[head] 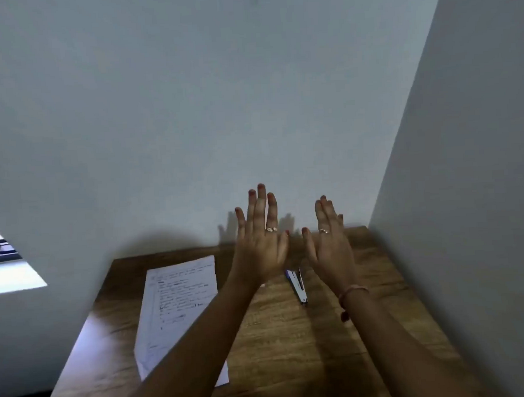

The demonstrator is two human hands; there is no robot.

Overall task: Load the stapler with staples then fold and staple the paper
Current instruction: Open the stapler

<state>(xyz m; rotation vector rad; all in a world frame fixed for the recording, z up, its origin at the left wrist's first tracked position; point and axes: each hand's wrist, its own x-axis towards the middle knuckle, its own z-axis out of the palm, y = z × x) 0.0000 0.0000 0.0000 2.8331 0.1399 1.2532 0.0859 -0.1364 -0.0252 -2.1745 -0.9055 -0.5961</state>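
Note:
A white sheet of paper (181,305) with handwriting lies flat on the left half of the wooden table (286,342). A blue and white stapler (298,284) rests on the table right of the paper, lying opened out, between my two wrists. My left hand (261,244) is raised above the table with its fingers spread and its back toward me. Beside it, my right hand (331,246) is held up the same way, a little lower. Both hands hold nothing. My left forearm crosses over the paper's lower right corner.
The table stands in a corner, with a pale wall (189,111) behind it and another wall (466,187) close along its right side. A window (6,266) shows at the far left.

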